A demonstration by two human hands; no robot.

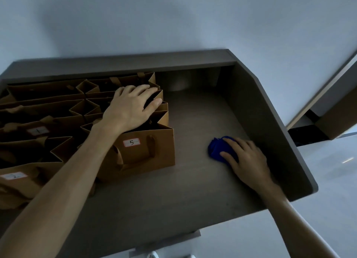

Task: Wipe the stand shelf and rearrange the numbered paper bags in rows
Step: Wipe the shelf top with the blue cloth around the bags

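Observation:
Several brown paper bags stand packed on the left half of the grey stand shelf [193, 122]. The nearest one on the right carries a label reading 5 [146, 149]; bags labelled 1 [37, 131] and 2 [15, 177] stand further left. My left hand [131, 107] lies flat across the open tops of the bags behind bag 5, fingers spread. My right hand [245, 157] presses a crumpled blue cloth [218, 148] onto the bare shelf surface to the right of the bags.
The shelf has a raised back wall [135, 62] and a slanted right side panel [270, 122]. A white wall rises behind. At the right, pale floor and a door frame [328, 87] show. The shelf's front edge runs near the bottom.

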